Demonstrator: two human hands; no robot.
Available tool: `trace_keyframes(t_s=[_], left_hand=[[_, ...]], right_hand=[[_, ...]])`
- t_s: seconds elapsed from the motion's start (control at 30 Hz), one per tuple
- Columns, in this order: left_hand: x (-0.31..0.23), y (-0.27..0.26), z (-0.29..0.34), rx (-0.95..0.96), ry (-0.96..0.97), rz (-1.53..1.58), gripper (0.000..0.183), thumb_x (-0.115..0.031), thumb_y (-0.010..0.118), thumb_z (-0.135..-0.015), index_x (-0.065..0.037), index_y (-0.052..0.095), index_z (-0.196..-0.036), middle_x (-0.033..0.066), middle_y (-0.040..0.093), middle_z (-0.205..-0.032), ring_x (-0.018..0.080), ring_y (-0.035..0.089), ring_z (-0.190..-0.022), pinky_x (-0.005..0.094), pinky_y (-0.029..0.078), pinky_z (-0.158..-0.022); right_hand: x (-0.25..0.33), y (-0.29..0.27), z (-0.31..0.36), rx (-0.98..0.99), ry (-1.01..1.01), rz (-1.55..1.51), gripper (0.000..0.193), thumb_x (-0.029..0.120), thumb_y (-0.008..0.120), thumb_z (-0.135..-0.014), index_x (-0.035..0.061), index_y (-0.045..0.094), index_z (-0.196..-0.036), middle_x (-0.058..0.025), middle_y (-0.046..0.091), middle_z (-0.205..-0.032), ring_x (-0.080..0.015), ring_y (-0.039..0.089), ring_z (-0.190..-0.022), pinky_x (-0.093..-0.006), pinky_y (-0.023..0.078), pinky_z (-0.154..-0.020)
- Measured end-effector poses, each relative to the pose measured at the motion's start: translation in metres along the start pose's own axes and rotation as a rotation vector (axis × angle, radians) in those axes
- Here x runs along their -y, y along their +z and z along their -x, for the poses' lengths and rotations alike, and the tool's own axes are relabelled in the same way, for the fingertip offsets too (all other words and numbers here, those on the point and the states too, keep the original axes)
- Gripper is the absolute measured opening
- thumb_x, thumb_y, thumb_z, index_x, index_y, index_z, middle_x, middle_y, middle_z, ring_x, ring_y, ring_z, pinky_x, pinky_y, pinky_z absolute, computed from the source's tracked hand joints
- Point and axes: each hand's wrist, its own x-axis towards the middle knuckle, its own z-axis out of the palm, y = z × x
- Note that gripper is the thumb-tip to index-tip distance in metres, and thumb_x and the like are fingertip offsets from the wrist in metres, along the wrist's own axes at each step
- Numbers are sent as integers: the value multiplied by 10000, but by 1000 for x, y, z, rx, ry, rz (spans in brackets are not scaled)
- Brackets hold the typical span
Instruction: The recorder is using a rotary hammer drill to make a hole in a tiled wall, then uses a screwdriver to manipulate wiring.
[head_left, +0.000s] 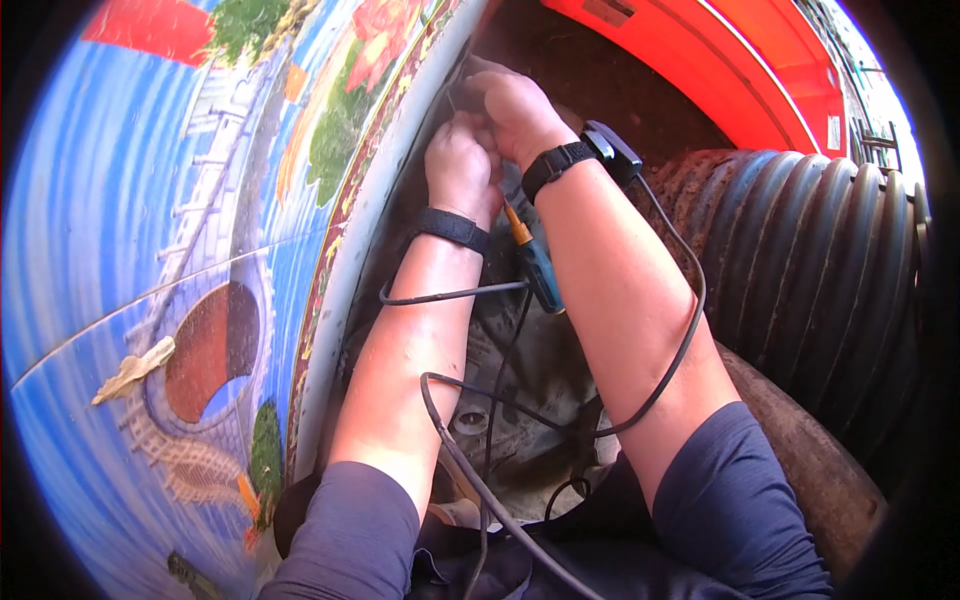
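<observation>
Up against the edge of a painted panel, my two hands meet in a dark gap. My left hand is closed, its fingers curled toward the right hand. Just beyond it, my right hand has bent fingers pressed together at the same spot. Whatever they pinch is too small and shaded to make out. A tool with a blue and orange handle slants down below my left hand, between the forearms. Whether the left hand grips its upper end or it merely rests there, I cannot tell.
Right of my arm lies a large black corrugated pipe, with a smooth brown pipe below it. A bright red-orange panel curves across the far right. Black cables loop around both forearms from wrist straps. A dry leaf lies on the painted panel.
</observation>
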Motion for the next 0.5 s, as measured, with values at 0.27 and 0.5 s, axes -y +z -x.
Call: trace_keyframes(t_s=[0.27,0.5], left_hand=[[0,3,-9,-40,21,112,258,-233,418,-1028,-86,551,-863,-32,481,-642,82,397,-475,227,316,-443],[-3,9,-9,-114,-21,110,193,-210,438,-1039,-72,517,-930,4,481,-654,118,404,-472,269,329,-439]], right_hand=[[-1,2,14,-96,14,-39,350,75,514,-938,-8,574,-1273,-117,652,-1058,-222,627,-904,-333,527,-773],[-40,-40,72,-79,-205,150,329,199,574,-949,-16,632,-1191,-101,664,-1017,-182,626,-890,-314,517,-735]])
